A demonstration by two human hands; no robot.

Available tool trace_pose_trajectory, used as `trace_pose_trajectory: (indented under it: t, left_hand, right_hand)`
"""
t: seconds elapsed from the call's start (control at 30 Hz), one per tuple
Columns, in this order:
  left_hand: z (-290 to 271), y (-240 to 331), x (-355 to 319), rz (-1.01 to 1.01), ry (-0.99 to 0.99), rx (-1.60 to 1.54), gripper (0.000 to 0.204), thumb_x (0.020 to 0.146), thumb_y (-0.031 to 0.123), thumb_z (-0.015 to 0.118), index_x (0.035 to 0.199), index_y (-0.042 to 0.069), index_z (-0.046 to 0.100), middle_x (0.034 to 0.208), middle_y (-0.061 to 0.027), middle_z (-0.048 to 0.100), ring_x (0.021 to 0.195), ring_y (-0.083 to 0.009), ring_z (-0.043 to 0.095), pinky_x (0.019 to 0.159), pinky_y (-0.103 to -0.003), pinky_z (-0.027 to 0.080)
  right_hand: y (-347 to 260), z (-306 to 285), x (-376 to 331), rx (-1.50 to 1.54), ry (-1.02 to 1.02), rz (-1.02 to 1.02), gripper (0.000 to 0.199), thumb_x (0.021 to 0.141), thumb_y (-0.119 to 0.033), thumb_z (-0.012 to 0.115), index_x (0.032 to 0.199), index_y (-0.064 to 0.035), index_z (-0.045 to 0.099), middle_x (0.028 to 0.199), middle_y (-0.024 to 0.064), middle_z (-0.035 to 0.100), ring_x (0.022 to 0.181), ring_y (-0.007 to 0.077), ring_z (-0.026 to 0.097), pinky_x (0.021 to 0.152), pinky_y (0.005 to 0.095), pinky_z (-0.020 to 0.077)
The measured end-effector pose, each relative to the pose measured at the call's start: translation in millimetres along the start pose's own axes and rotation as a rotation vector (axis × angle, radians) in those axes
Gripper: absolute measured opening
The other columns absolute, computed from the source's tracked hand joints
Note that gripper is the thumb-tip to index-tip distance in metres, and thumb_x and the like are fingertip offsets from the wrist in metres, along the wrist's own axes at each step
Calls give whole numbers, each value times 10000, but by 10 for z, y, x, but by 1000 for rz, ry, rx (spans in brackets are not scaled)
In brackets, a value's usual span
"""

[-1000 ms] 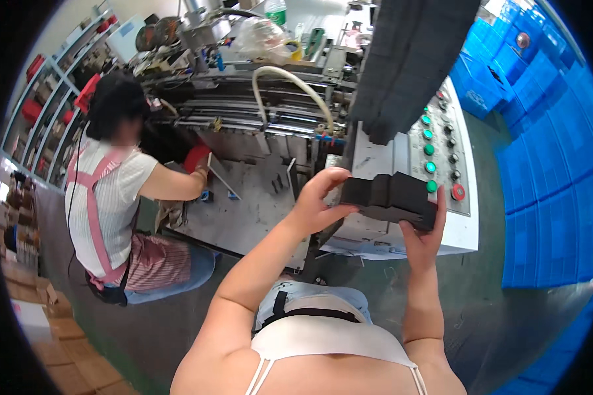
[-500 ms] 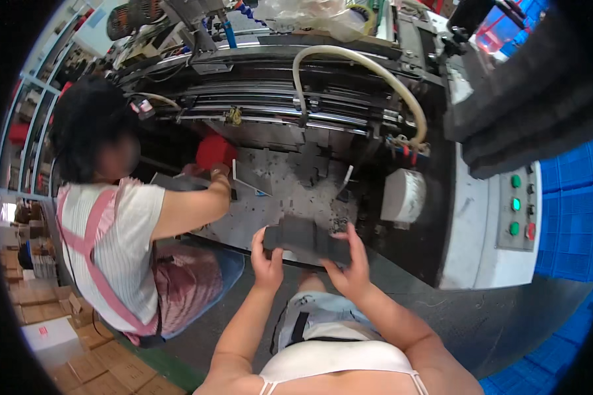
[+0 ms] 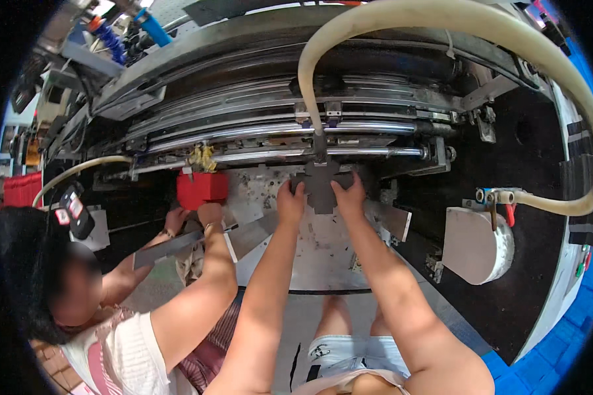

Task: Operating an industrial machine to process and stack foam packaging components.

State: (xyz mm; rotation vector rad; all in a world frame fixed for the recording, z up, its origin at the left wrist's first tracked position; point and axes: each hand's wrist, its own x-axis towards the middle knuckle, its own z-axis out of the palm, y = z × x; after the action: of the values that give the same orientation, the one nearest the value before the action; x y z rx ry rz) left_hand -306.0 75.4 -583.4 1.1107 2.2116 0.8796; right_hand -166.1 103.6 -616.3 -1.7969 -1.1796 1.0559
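A dark grey, cross-shaped card blank (image 3: 321, 189) lies level over the grey metal bed (image 3: 310, 257) of a machine, below the end of a cream hose. My left hand (image 3: 291, 199) grips its left side, fingers and thumb closed on the edge. The right side is pinched in the same way by my right hand (image 3: 349, 199). Both arms reach far forward. Whether the blank is one sheet or a stack I cannot tell. Angled metal plates (image 3: 250, 238) stand on the bed to either side of my arms.
At my left a co-worker's hands (image 3: 207, 212) are by a red box-like piece (image 3: 202, 189). Chrome rods (image 3: 277, 135) cross the machine behind the blank. A thick cream hose (image 3: 454, 13) arches overhead to the right, where a rounded white block (image 3: 478, 245) sticks out.
Both hands have carried the dark grey blank forward, from near my body to the back of the metal bed under the hose. My view has moved closer to the machine.
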Motion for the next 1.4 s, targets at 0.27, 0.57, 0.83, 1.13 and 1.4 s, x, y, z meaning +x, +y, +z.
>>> trace_pose_trajectory:
  t: [0.27, 0.57, 0.83, 1.13, 1.4]
  left_hand:
    - [-49, 139, -3, -103, -192, -166, 342, 790, 251, 586, 956, -48, 568, 902, -220, 582, 864, -326, 569, 736, -378, 438]
    - [-76, 232, -25, -84, -91, -173, 359, 784, 262, 596, 968, -45, 580, 896, -211, 589, 846, -332, 570, 735, -371, 442]
    - [149, -68, 92, -44, -13, 104, 495, 810, 371, 535, 1064, -53, 540, 1125, -225, 496, 1053, -348, 455, 909, -388, 336]
    - [25, 167, 181, -648, -408, -696, 760, 835, 605, 320, 1305, 9, 346, 1378, -137, 300, 1265, -228, 262, 993, -320, 229]
    - [194, 63, -24, -860, -229, -999, 838, 773, 688, 352, 1329, 63, 306, 1367, -89, 318, 1234, -230, 295, 1016, -424, 157]
  right_hand:
    - [38, -32, 42, 85, 15, 29, 625, 675, -114, 721, 1187, 73, 416, 1055, 181, 558, 957, 225, 549, 822, 306, 431]
    - [-218, -199, 26, 238, -115, 150, 601, 684, -108, 719, 1175, 80, 426, 1046, 162, 565, 906, 204, 565, 753, 305, 458]
    - [-27, -57, 83, -73, -9, 199, 802, 710, -435, 655, 1261, 57, 343, 1317, 289, 288, 1226, 399, 278, 1015, 425, 236]
    - [-261, -212, 207, 94, -184, 595, 904, 707, -628, 534, 1250, 76, 373, 1308, 235, 362, 1214, 317, 354, 983, 373, 276]
    - [172, -101, -96, 627, -196, 778, 690, 740, -499, 600, 1230, -38, 444, 1253, 86, 443, 1147, 238, 415, 927, 359, 328]
